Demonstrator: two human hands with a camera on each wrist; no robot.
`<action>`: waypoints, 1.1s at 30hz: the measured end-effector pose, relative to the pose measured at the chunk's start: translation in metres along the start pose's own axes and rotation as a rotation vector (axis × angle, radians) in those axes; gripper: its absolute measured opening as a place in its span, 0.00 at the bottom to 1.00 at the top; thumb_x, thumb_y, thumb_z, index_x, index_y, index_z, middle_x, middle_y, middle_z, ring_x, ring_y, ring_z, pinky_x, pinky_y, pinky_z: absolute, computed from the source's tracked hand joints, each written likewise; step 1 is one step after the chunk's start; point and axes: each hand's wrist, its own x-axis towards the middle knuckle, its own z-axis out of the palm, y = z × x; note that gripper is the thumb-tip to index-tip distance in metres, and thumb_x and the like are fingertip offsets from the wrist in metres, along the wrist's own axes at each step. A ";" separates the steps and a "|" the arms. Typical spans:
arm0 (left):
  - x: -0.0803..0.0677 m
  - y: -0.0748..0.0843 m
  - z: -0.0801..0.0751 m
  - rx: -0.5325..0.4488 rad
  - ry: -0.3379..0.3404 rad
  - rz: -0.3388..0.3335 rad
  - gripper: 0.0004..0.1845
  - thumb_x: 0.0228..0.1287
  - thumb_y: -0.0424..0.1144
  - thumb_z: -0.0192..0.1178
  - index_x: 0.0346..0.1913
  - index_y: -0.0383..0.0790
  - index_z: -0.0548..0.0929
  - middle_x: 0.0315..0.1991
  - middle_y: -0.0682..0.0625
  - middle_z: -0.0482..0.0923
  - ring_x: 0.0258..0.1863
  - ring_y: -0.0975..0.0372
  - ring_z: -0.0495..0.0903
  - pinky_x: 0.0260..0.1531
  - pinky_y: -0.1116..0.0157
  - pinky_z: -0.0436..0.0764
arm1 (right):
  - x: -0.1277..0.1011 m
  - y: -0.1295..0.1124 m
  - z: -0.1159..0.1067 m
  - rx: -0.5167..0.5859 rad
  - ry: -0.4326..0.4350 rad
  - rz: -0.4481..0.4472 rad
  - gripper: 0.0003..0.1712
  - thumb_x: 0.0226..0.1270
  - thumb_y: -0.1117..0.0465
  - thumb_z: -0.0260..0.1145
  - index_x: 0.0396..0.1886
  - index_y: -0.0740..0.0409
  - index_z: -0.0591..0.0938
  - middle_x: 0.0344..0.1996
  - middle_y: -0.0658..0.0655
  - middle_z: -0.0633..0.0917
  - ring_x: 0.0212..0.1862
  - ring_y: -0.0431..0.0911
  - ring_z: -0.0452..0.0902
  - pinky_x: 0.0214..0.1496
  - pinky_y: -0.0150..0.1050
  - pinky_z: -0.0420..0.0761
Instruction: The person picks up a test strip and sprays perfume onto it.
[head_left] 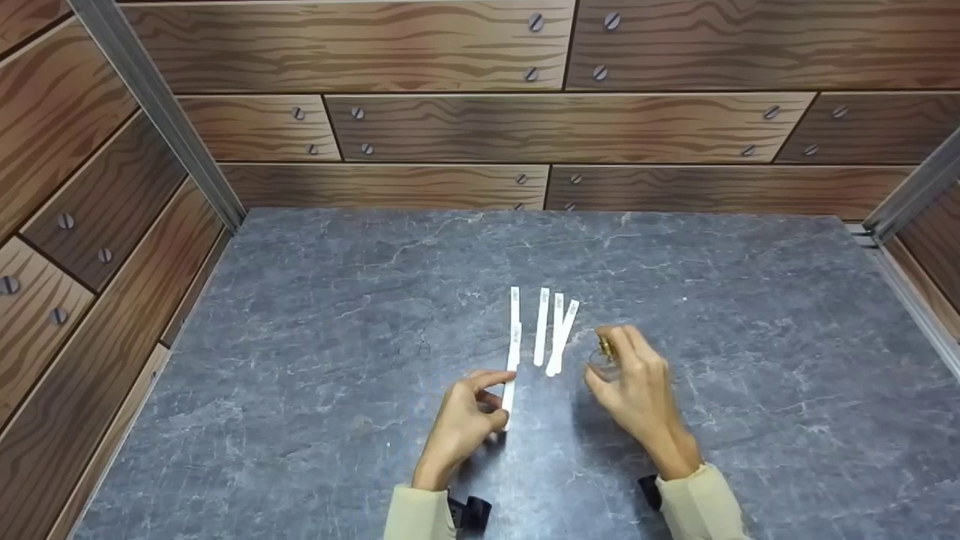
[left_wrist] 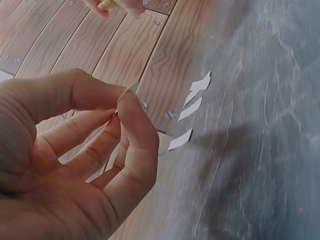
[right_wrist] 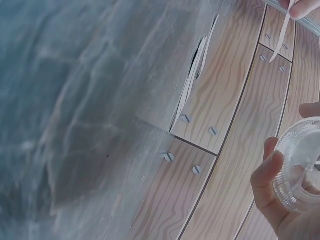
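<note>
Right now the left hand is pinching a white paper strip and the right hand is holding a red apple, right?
Not quite. The left hand does pinch a white paper strip, but the right hand holds a small clear glass bottle with a gold top, not a red apple. The right wrist view shows the clear glass, and the head view shows the gold top.

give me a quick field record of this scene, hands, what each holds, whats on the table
left hand: left hand pinches a white paper strip between thumb and forefinger, lifted off the surface
right hand: right hand grips a small clear glass bottle with a gold top
on table: loose white strips lying side by side between and beyond the hands
surface: grey marbled tabletop
surround: wood-plank walls with screw heads
</note>
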 end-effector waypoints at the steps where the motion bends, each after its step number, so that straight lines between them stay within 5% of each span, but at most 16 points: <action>1: 0.000 0.001 0.001 -0.001 -0.001 0.003 0.31 0.48 0.13 0.54 0.60 0.27 0.81 0.58 0.41 0.77 0.36 0.59 0.79 0.23 0.67 0.81 | 0.000 0.000 0.000 0.002 0.001 -0.001 0.26 0.36 0.79 0.74 0.41 0.67 0.80 0.33 0.62 0.82 0.30 0.57 0.82 0.30 0.53 0.85; 20: -0.001 0.010 0.018 -0.016 -0.024 0.013 0.32 0.47 0.13 0.55 0.60 0.29 0.82 0.58 0.45 0.79 0.37 0.59 0.81 0.19 0.61 0.83 | -0.001 -0.002 0.006 0.005 -0.006 -0.016 0.26 0.36 0.79 0.75 0.41 0.67 0.80 0.33 0.61 0.82 0.28 0.55 0.82 0.28 0.49 0.85; 33: -0.003 0.014 0.031 -0.015 -0.052 0.060 0.32 0.46 0.13 0.56 0.59 0.30 0.82 0.56 0.45 0.80 0.39 0.60 0.81 0.22 0.71 0.80 | -0.001 0.001 0.008 -0.005 0.031 -0.044 0.25 0.38 0.77 0.74 0.40 0.66 0.79 0.32 0.60 0.81 0.26 0.53 0.80 0.25 0.47 0.84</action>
